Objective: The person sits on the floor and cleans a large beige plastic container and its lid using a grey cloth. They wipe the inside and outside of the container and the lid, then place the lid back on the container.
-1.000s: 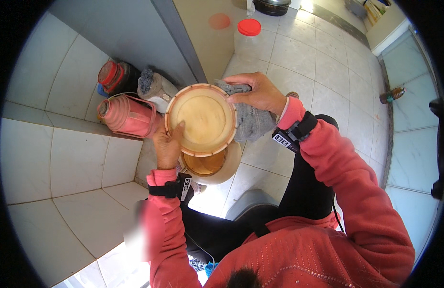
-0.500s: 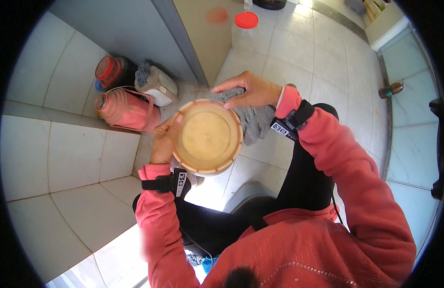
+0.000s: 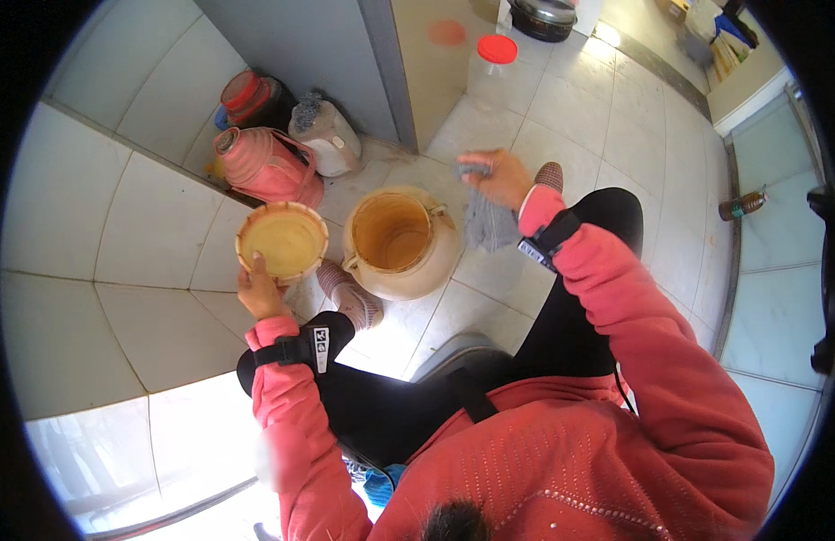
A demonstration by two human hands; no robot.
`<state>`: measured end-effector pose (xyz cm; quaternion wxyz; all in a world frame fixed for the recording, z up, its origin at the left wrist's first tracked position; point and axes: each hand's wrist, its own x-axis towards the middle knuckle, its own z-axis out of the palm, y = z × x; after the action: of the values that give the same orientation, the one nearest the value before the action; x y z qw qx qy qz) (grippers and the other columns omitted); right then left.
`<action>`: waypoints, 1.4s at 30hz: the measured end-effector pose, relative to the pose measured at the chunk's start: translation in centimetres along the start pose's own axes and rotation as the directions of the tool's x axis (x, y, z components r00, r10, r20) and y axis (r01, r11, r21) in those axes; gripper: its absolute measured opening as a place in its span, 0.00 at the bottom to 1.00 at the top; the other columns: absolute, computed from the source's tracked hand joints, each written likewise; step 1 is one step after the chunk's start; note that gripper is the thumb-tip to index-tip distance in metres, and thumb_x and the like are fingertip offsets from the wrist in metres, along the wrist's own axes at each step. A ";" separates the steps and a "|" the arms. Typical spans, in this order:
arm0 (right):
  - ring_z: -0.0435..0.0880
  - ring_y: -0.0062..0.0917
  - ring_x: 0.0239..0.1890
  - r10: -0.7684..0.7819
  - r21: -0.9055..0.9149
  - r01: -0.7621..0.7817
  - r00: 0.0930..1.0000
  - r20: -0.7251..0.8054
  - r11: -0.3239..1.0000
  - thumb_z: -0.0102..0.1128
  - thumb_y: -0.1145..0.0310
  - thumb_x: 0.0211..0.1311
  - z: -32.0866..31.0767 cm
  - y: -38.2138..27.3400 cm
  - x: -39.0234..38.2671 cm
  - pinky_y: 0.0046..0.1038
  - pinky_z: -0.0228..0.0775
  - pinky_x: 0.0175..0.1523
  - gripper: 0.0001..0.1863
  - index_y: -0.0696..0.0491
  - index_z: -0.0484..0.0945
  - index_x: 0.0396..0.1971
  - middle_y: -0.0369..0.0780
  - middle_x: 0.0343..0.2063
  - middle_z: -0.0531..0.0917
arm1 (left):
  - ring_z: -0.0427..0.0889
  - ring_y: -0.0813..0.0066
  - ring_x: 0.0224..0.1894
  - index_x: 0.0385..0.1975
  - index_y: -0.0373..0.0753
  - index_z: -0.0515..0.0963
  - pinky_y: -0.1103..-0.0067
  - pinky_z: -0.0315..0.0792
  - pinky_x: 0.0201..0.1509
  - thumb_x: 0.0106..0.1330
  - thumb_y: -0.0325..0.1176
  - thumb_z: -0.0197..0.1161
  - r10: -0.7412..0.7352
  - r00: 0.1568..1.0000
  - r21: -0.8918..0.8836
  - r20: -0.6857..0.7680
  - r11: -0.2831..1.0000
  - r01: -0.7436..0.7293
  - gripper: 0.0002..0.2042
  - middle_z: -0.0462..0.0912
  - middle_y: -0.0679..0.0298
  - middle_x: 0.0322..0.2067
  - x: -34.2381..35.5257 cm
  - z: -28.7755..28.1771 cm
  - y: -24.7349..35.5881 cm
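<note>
My left hand (image 3: 261,288) grips a round, cream-coloured lid (image 3: 282,240) with a brownish rim, thumb on its face, holding it to the left of the pot. A pale, round-bellied pot (image 3: 425,268) with small side handles stands on the floor between my feet. Its mouth is uncovered, and the inside looks stained yellow-brown. To the right of the pot my right hand (image 3: 500,180) is closed on a grey cloth (image 3: 490,219), which hangs down from the fingers. The cloth is apart from the lid.
At the left wall stand a pink thermos jug (image 3: 271,167), a whitish container (image 3: 329,137) with a scouring pad (image 3: 307,110) on top, and a red-lidded dark jar (image 3: 252,97). A clear jar with a red lid (image 3: 497,50) stands ahead. A bottle (image 3: 742,206) lies at right.
The lid has come off the pot and moved left in my left hand, baring the pot's mouth. My right hand has drawn away from the lid with the cloth.
</note>
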<state>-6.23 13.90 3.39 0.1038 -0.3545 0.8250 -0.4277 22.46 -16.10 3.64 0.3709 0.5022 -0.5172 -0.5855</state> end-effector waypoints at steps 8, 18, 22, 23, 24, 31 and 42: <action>0.80 0.45 0.43 -0.067 -0.235 0.120 0.973 0.222 0.965 0.60 0.70 0.45 7.0 1.9 -1.1 0.37 0.73 0.49 0.24 0.50 0.76 0.48 0.49 0.42 0.81 | 0.81 0.66 0.32 0.48 0.44 0.72 0.70 0.77 0.28 0.61 0.39 0.61 -0.241 0.969 -0.146 0.057 0.958 0.247 0.16 0.79 0.61 0.36 0.5 -2.0 -4.8; 0.79 0.48 0.42 -0.038 -0.389 0.169 0.946 0.323 0.905 0.58 0.71 0.45 7.6 2.8 -1.8 0.44 0.71 0.45 0.23 0.56 0.69 0.45 0.50 0.39 0.79 | 0.82 0.68 0.33 0.45 0.39 0.75 0.74 0.78 0.30 0.62 0.34 0.60 -0.279 0.960 -0.218 -0.022 0.939 0.268 0.13 0.80 0.61 0.37 -0.9 -0.4 -3.4; 0.79 0.48 0.41 0.024 -0.234 0.002 0.994 0.108 0.972 0.58 0.70 0.45 5.9 3.8 -2.5 0.43 0.71 0.45 0.20 0.56 0.71 0.42 0.52 0.37 0.80 | 0.81 0.69 0.34 0.45 0.39 0.75 0.75 0.77 0.30 0.63 0.34 0.59 -0.212 0.977 -0.241 0.010 0.948 0.208 0.12 0.80 0.62 0.37 -1.0 0.9 -2.9; 0.79 0.48 0.41 0.101 -0.238 -0.085 0.993 0.055 0.968 0.58 0.69 0.45 5.0 4.1 -2.5 0.43 0.71 0.46 0.20 0.56 0.71 0.42 0.52 0.37 0.80 | 0.81 0.70 0.34 0.45 0.40 0.75 0.75 0.76 0.30 0.63 0.33 0.59 -0.200 0.979 -0.254 0.046 0.945 0.205 0.12 0.80 0.62 0.37 -0.9 1.3 -2.8; 0.79 0.48 0.42 0.183 -0.238 -0.177 0.983 0.003 0.955 0.58 0.69 0.46 4.1 4.5 -2.5 0.42 0.71 0.46 0.19 0.57 0.71 0.41 0.52 0.36 0.80 | 0.81 0.71 0.34 0.45 0.40 0.76 0.76 0.76 0.29 0.64 0.33 0.59 -0.183 0.979 -0.269 0.084 0.942 0.199 0.11 0.80 0.62 0.37 -0.9 1.7 -2.8; 0.79 0.50 0.42 0.407 0.026 -0.449 0.781 -0.473 0.893 0.59 0.67 0.46 2.2 6.3 -2.0 0.43 0.69 0.47 0.21 0.59 0.72 0.42 0.56 0.35 0.80 | 0.81 0.73 0.30 0.46 0.42 0.75 0.79 0.74 0.25 0.64 0.33 0.58 -0.151 0.951 -0.241 0.271 0.945 0.219 0.11 0.81 0.65 0.34 -1.3 6.1 -2.3; 0.80 0.50 0.41 0.565 0.178 -0.567 0.638 -0.524 0.805 0.59 0.68 0.43 4.3 7.3 -1.4 0.39 0.71 0.48 0.21 0.61 0.76 0.41 0.56 0.35 0.81 | 0.82 0.69 0.33 0.51 0.42 0.73 0.76 0.79 0.29 0.65 0.34 0.57 -0.189 0.899 -0.141 0.395 0.954 0.263 0.15 0.80 0.61 0.40 -3.2 11.0 -0.7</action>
<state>-6.81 14.97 -5.12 -0.0112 0.0605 0.8880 -0.4558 12.54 -10.39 3.19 0.2403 0.3993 -0.4579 -0.7570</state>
